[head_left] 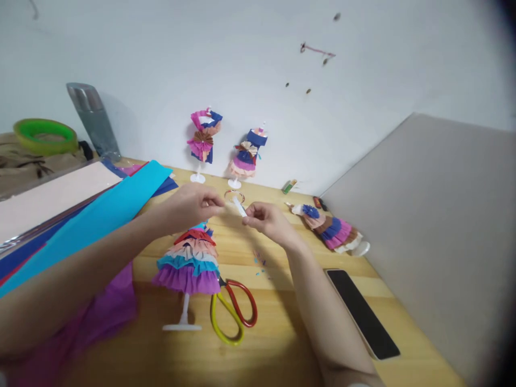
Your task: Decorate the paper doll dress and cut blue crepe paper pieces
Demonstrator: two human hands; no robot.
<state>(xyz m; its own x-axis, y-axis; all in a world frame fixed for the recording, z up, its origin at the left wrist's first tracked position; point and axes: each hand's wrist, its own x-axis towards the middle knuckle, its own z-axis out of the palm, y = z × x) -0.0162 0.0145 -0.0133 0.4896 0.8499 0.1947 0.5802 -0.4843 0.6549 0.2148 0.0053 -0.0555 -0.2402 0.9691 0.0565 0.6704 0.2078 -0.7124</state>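
Observation:
My right hand (264, 217) pinches a small white strip (239, 207) that points up and to the left. To its left, my left hand (203, 201) has its fingers pressed together above a little stand; whether anything small is between the fingertips is hidden. Below my left hand stands a ruffled paper dress (188, 262) in red, peach, blue and purple layers on a white stand (184, 317). A thin ring (229, 193) lies just beyond the white strip. Scissors (237, 314) with one red and one yellow handle lie right of the dress.
Two dressed stands (203, 137) (248, 153) are by the wall. Another dress (332, 228) lies at the right, above a phone (363, 314). Coloured paper sheets (105, 199), a green tape roll (46, 135) and a bottle (93, 121) are left. Paper scraps (260, 262) dot the table.

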